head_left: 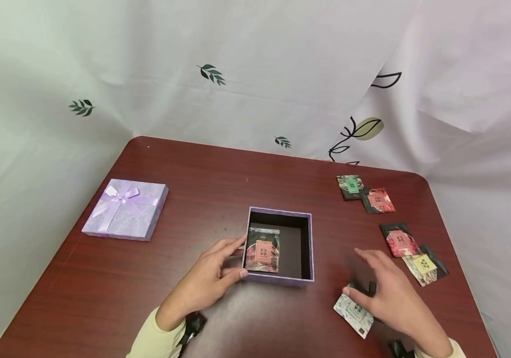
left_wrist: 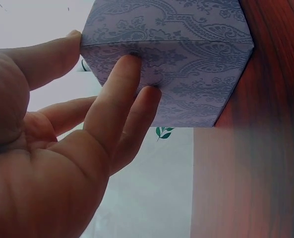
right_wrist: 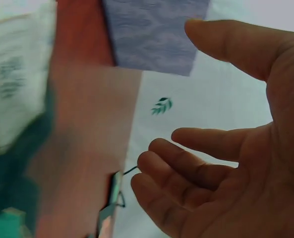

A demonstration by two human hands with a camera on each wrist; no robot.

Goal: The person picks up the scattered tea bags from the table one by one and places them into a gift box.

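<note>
An open lilac box (head_left: 279, 282) with a black inside stands mid-table. One flat sachet (head_left: 263, 252) with a pink label lies in its left part. My left hand (head_left: 206, 278) touches the box's left side. In the left wrist view, its fingertips press the patterned wall (left_wrist: 196, 79), with the thumb at the corner. My right hand (head_left: 389, 293) hovers over a pale floral sachet (head_left: 355, 313) with another dark sachet beneath it. Its thumb stands apart from the loosely bent fingers. Nothing is between them in the right wrist view, where the pale sachet (right_wrist: 15, 84) is at the left.
The lilac lid (head_left: 126, 211) with a ribbon bow lies at the left. A green-labelled sachet (head_left: 350, 186) and a red one (head_left: 378, 200) overlap at the back right. Nearer, another red sachet (head_left: 400, 240) overlaps a yellow-labelled one (head_left: 424, 264). White curtains (head_left: 255, 84) surround the table.
</note>
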